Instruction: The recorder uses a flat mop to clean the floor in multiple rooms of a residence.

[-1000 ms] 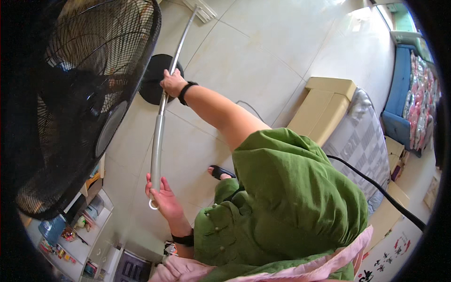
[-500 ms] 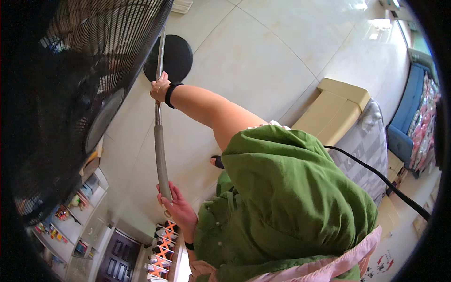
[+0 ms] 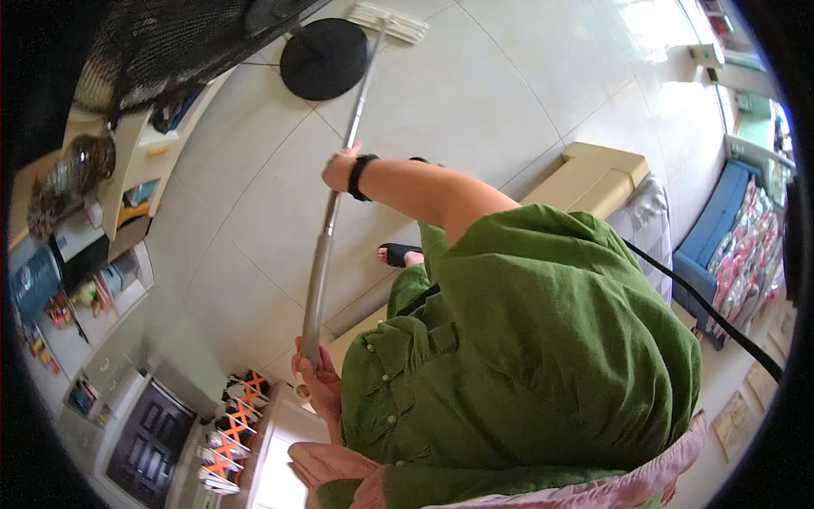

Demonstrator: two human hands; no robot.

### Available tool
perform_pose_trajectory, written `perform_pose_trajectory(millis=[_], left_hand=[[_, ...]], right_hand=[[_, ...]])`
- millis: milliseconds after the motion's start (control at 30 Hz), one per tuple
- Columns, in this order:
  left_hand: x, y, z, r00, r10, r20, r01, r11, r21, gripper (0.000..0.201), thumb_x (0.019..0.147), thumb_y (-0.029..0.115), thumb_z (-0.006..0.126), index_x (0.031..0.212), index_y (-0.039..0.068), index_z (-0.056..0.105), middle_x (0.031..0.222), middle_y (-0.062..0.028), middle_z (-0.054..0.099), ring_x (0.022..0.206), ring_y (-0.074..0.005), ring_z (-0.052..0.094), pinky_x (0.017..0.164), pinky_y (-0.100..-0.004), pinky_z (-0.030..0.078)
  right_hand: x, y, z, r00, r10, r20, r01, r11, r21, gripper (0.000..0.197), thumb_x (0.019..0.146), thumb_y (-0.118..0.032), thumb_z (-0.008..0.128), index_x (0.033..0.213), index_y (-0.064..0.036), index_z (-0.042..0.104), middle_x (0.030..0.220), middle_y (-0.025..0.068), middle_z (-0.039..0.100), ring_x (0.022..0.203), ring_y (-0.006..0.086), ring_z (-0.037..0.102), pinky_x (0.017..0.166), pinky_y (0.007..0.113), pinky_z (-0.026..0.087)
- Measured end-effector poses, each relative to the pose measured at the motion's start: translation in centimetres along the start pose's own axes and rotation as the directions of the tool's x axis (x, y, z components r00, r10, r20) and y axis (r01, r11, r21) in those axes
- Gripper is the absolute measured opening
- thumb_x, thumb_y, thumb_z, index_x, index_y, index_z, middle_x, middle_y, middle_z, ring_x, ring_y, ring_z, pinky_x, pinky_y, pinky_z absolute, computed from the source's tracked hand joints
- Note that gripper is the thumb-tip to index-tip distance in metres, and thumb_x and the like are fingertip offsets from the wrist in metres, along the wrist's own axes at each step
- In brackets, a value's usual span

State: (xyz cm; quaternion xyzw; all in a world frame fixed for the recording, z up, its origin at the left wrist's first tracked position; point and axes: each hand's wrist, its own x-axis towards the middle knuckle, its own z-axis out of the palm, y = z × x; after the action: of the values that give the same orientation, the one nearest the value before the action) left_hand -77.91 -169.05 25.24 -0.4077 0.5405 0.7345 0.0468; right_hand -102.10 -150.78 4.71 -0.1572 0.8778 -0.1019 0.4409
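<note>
A flat mop (image 3: 317, 284) slants across the view, with a silver pole, a grey sleeve on its handle and a white flat head (image 3: 398, 25) on the tiled floor at the top. My right hand (image 3: 342, 170), below a black wristband, is closed round the metal pole about midway. Lower down, my left hand (image 3: 320, 386) grips the end of the grey sleeve, its fingers curled round it. Just left of the mop head lies the round black base (image 3: 324, 61) of a standing fan, whose dark mesh cage (image 3: 182, 47) fills the upper left.
A beige bench-like piece (image 3: 598, 188) stands right of my arm, and a blue sofa (image 3: 716, 225) lies beyond. Cabinets with small items (image 3: 127, 293) line the left. A shoe rack (image 3: 233, 433) and dark door (image 3: 151, 441) are at lower left. A black cable (image 3: 708, 314) crosses at right.
The mop's lower end has swung right relative to the fan base, and its white head is now in fuller sight. Both hands keep their hold. My view has shifted, with less of the fan showing.
</note>
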Motion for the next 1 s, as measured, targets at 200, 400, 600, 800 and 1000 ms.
perform_pose_trajectory(millis=[200, 400, 600, 800, 1000], left_hand=[[-3.6, 0.8, -11.0, 0.985, 0.165, 0.056, -0.167, 0.986, 0.031, 0.014, 0.080, 0.015, 0.046, 0.093, 0.011, 0.042, 0.119, -0.0106, 0.037, 0.110, -0.0199, 0.036, 0.092, -0.0318, 0.031], [-5.7, 3.5, -25.0, 0.925, 0.361, -0.119, -0.346, 0.929, 0.129, 0.012, 0.072, 0.014, 0.053, 0.081, 0.008, 0.048, 0.097, -0.0147, 0.050, 0.100, -0.0288, 0.044, 0.090, -0.0417, 0.029], [-15.6, 6.5, -28.2, 0.740, 0.607, -0.288, -0.479, 0.777, 0.407, 0.017, 0.074, 0.018, 0.048, 0.083, 0.004, 0.050, 0.089, -0.0142, 0.051, 0.090, -0.0274, 0.046, 0.086, -0.0426, 0.032], [-21.1, 7.2, -25.8, 0.522, 0.773, -0.360, -0.577, 0.631, 0.518, 0.018, 0.073, 0.021, 0.045, 0.076, 0.003, 0.047, 0.074, -0.0110, 0.049, 0.078, -0.0250, 0.047, 0.076, -0.0409, 0.037], [-20.2, 9.4, -19.8, 0.375, 0.900, -0.224, -0.849, 0.430, 0.308, 0.019, 0.074, 0.017, 0.044, 0.068, 0.000, 0.049, 0.058, -0.0105, 0.049, 0.054, -0.0228, 0.050, 0.063, -0.0441, 0.046]], right_hand=[[-4.8, -9.4, 5.9, 1.000, 0.002, -0.010, -0.003, 0.996, -0.094, 0.027, 0.068, -0.017, 0.058, 0.094, -0.0092, 0.058, 0.103, 0.0119, 0.050, 0.097, 0.0338, 0.046, 0.073, 0.057, 0.032], [-6.8, -20.9, 12.3, 0.992, -0.032, -0.122, 0.039, 0.998, 0.057, 0.027, 0.069, -0.016, 0.053, 0.093, -0.0056, 0.057, 0.100, 0.0136, 0.048, 0.094, 0.0360, 0.047, 0.075, 0.065, 0.027], [-13.1, -31.5, 13.6, 0.972, -0.171, 0.161, 0.186, 0.979, -0.082, 0.032, 0.065, -0.022, 0.062, 0.094, -0.0085, 0.058, 0.113, 0.0103, 0.041, 0.097, 0.0376, 0.044, 0.081, 0.057, 0.029], [-12.4, -35.1, 15.0, 0.679, -0.684, 0.267, 0.731, 0.663, -0.161, 0.031, 0.056, -0.040, 0.066, 0.073, -0.0138, 0.063, 0.073, 0.0027, 0.060, 0.068, 0.0220, 0.056, 0.054, 0.037, 0.044], [-10.6, -28.1, 11.9, 0.580, -0.814, 0.038, 0.802, 0.562, -0.203, 0.008, 0.068, -0.019, 0.056, 0.068, -0.0103, 0.055, 0.068, 0.0037, 0.054, 0.065, 0.0226, 0.055, 0.051, 0.035, 0.043]])
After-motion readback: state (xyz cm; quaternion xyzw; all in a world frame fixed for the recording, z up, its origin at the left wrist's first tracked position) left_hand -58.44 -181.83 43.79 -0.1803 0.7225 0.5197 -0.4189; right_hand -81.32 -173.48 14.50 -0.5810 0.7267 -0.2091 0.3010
